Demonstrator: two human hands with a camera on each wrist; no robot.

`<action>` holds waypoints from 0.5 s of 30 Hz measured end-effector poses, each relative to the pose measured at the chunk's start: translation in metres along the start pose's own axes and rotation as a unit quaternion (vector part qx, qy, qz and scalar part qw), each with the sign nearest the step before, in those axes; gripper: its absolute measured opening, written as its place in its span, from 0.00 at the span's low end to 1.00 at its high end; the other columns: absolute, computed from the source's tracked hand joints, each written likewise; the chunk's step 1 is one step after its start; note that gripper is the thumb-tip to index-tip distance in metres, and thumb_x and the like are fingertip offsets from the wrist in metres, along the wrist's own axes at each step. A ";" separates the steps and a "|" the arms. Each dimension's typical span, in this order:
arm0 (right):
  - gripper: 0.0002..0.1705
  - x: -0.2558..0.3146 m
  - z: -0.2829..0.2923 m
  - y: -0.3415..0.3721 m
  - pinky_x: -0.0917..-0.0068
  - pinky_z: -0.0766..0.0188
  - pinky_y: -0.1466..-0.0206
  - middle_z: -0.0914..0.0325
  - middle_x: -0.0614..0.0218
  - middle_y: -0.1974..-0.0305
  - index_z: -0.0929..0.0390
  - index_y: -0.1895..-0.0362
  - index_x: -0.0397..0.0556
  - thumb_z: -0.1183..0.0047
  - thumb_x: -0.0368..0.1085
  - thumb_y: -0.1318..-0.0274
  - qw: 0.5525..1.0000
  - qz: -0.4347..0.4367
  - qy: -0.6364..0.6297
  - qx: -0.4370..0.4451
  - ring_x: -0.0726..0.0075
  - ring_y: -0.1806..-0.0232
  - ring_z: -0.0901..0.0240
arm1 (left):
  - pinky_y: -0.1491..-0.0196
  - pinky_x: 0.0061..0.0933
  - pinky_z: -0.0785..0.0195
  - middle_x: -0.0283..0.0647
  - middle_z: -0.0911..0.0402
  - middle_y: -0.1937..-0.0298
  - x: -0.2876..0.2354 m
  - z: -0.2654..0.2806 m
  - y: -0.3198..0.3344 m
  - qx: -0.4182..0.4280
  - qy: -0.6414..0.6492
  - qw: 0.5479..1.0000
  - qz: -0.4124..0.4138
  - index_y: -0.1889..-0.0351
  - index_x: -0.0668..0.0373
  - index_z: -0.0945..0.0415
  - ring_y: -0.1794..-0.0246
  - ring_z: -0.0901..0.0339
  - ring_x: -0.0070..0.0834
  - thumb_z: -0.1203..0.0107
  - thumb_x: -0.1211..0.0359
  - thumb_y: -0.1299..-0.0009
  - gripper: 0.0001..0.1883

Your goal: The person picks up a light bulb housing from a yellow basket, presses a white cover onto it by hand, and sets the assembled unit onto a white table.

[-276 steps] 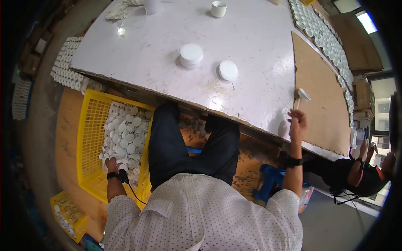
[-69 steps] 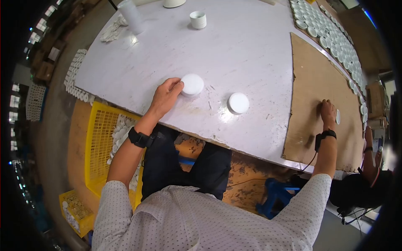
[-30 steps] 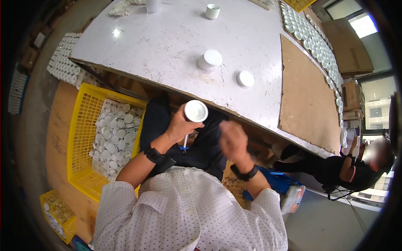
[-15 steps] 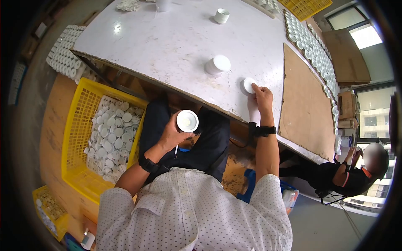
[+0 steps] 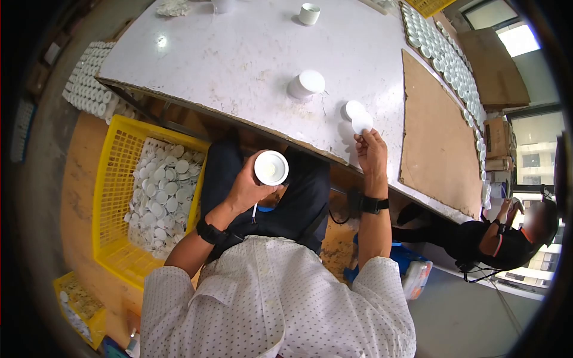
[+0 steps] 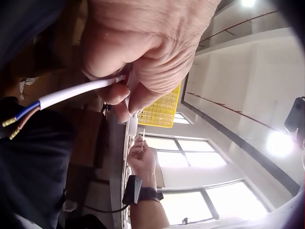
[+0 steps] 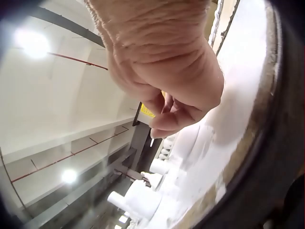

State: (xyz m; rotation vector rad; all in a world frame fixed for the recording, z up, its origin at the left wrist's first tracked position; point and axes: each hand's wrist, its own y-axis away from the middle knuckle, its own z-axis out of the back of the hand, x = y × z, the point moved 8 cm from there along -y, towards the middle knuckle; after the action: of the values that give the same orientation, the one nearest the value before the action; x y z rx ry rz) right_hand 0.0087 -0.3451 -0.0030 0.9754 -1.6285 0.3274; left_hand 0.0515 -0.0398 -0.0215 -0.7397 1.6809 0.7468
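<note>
The left hand [image 5: 246, 188] grips a round white housing [image 5: 271, 168] above the lap, its open face up. A white cable [image 6: 76, 90] with blue and brown wire ends hangs from it in the left wrist view. Over the table's front edge, the right hand [image 5: 372, 156] pinches a thin white disc [image 5: 362, 123] between thumb and fingers. That disc partly overlaps a white disc stack [image 5: 353, 109] in the head view. In the right wrist view only a thin edge of the held disc [image 7: 152, 142] shows below the fingertips.
On the white table [image 5: 239, 65] stand a taller disc stack [image 5: 307, 84] and a white ring-shaped part [image 5: 309, 14]. Brown cardboard [image 5: 439, 131] covers its right side. A yellow basket [image 5: 104, 203] of white discs stands left of the legs. Another person [image 5: 507, 238] is at the right.
The right hand went from beside the lap to the small stack, and now holds a disc lifted off it, nearer the body. The left hand keeps hold of the housing above the lap.
</note>
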 end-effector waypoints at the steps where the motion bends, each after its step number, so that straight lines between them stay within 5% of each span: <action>1: 0.03 -0.006 -0.001 0.006 0.87 0.32 0.76 0.28 0.67 0.75 0.31 0.67 0.43 0.53 0.30 0.46 1.000 -0.002 -0.004 -0.004 0.74 0.73 0.27 | 0.46 0.27 0.39 0.41 0.33 0.49 -0.001 -0.002 -0.001 0.003 -0.004 1.000 0.004 0.44 0.64 0.42 0.47 0.34 0.27 0.39 0.77 0.50 0.34; 9: 0.08 -0.032 -0.028 0.049 0.88 0.36 0.79 0.32 0.74 0.82 0.33 0.76 0.51 0.49 0.34 0.46 0.999 -0.054 -0.008 -0.006 0.82 0.80 0.35 | 0.48 0.28 0.33 0.42 0.36 0.47 -0.021 -0.030 -0.011 0.062 0.062 0.996 0.026 0.41 0.64 0.48 0.47 0.34 0.27 0.43 0.81 0.47 0.36; 12: 0.05 -0.039 -0.038 0.062 0.86 0.34 0.76 0.28 0.70 0.79 0.29 0.69 0.45 0.50 0.34 0.46 0.997 -0.075 -0.016 0.025 0.80 0.78 0.30 | 0.49 0.29 0.33 0.42 0.37 0.46 -0.020 -0.033 -0.012 0.061 0.065 0.996 0.020 0.41 0.65 0.50 0.48 0.33 0.28 0.42 0.81 0.48 0.37; 15: 0.07 -0.033 -0.047 0.085 0.81 0.32 0.72 0.25 0.68 0.75 0.26 0.64 0.41 0.52 0.32 0.46 0.993 -0.037 0.108 0.005 0.78 0.75 0.28 | 0.51 0.33 0.30 0.42 0.35 0.48 -0.022 -0.038 -0.011 0.082 0.146 0.985 0.038 0.40 0.63 0.51 0.49 0.32 0.30 0.43 0.81 0.47 0.37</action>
State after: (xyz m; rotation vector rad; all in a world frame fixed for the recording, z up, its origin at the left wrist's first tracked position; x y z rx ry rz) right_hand -0.0218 -0.2472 0.0052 0.9701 -1.3922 0.3771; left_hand 0.0427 -0.0741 0.0059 -0.6969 2.0196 0.5623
